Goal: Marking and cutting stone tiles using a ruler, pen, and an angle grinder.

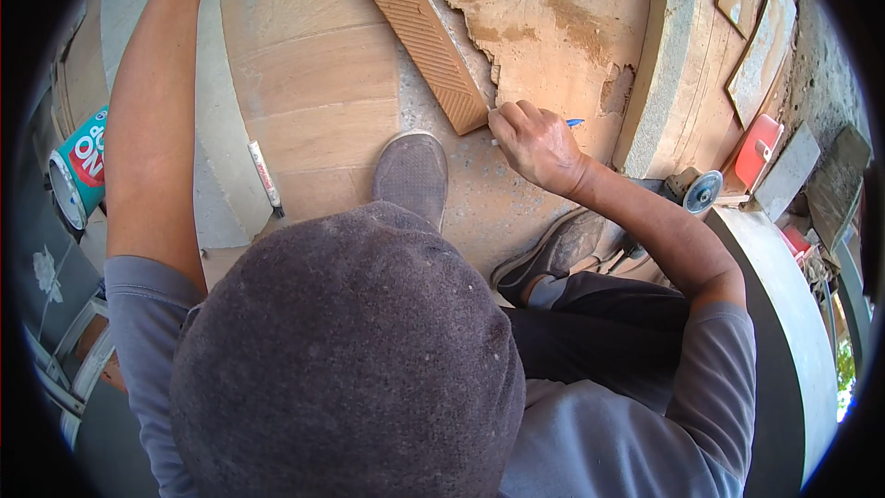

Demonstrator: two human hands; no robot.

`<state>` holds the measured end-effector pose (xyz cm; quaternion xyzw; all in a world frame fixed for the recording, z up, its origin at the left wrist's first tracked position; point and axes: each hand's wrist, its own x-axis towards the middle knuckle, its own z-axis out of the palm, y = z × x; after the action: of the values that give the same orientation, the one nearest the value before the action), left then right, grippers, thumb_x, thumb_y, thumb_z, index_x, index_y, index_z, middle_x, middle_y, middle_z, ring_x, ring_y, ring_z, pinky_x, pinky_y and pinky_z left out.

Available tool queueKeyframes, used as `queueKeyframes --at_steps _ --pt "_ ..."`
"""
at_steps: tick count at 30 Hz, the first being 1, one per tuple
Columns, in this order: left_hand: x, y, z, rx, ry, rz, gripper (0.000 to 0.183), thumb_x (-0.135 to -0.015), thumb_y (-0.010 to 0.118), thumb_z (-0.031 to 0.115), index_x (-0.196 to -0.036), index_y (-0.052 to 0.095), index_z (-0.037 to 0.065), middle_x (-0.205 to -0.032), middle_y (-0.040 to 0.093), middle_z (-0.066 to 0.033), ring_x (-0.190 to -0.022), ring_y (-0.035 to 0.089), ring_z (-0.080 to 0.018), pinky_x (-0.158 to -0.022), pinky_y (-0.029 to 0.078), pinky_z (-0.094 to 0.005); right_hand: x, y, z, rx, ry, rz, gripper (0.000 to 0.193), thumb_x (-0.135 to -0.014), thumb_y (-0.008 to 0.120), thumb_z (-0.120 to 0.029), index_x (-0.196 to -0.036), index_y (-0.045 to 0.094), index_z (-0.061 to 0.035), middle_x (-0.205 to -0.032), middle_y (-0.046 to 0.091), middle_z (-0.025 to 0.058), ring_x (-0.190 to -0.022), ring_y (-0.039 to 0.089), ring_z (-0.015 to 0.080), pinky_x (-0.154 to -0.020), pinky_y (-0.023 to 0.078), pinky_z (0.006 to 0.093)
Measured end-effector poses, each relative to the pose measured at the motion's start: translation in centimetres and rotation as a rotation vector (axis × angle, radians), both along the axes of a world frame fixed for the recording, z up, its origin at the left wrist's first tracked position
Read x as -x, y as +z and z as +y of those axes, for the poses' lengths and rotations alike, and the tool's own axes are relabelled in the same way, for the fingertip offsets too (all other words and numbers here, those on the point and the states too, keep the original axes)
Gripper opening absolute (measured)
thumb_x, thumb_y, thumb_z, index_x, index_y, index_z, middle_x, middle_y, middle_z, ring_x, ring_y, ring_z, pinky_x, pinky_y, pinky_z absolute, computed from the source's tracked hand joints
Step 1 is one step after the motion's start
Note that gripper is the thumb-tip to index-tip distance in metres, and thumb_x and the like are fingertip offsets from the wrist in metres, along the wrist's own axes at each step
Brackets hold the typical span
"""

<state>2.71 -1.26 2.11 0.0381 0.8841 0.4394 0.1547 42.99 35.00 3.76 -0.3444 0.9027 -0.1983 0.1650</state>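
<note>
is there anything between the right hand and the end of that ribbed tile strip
Nothing visible. The right hand, which holds a blue pen, has its fingertips right at the lower end of the ribbed tile strip, with no object in between. The white marker lies off to the left, beside the shoe.

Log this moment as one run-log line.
right hand: holds blue pen at end of ribbed tile strip | left hand: out of view, arm stretched up | white marker lying on floor tiles
</note>
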Motion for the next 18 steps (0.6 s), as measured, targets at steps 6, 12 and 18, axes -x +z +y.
queueKeyframes --at_steps 6,12,18 --pt "0.4 -2.3 -0.3 0.079 -0.038 -0.002 0.072 -0.081 0.090 0.032 -0.138 0.064 -0.004 -0.128 0.071 -0.0195 -0.116 0.069 -0.0303 -0.098 0.056 -0.0394 -0.7 -0.6 0.5 0.062 -0.019 0.009 0.030 -0.086 0.065 -0.018 -0.111 0.066 -0.0007 -0.097 0.062 0.0100 -0.086 0.066 0.0249 -0.068 0.058 0.0374" --pt "-0.4 -1.5 -0.1 0.179 -0.064 0.129 0.063 -0.084 0.088 0.032 -0.133 0.070 -0.003 -0.120 0.077 -0.0135 -0.106 0.072 -0.0210 -0.094 0.055 -0.0331 -0.8 -0.1 0.6 0.016 0.012 0.022 0.032 -0.086 0.064 -0.019 -0.110 0.065 0.0011 -0.092 0.060 0.0095 -0.083 0.065 0.0242 -0.065 0.056 0.0367" --pt "-0.1 -1.7 -1.0 0.141 -0.025 0.164 0.062 -0.079 0.090 0.034 -0.128 0.075 0.000 -0.115 0.079 -0.0179 -0.105 0.075 -0.0270 -0.094 0.057 -0.0366 -0.6 -0.3 0.0 0.021 0.028 0.037 0.032 -0.086 0.063 -0.019 -0.110 0.065 0.0016 -0.091 0.059 0.0095 -0.083 0.064 0.0240 -0.065 0.056 0.0361"
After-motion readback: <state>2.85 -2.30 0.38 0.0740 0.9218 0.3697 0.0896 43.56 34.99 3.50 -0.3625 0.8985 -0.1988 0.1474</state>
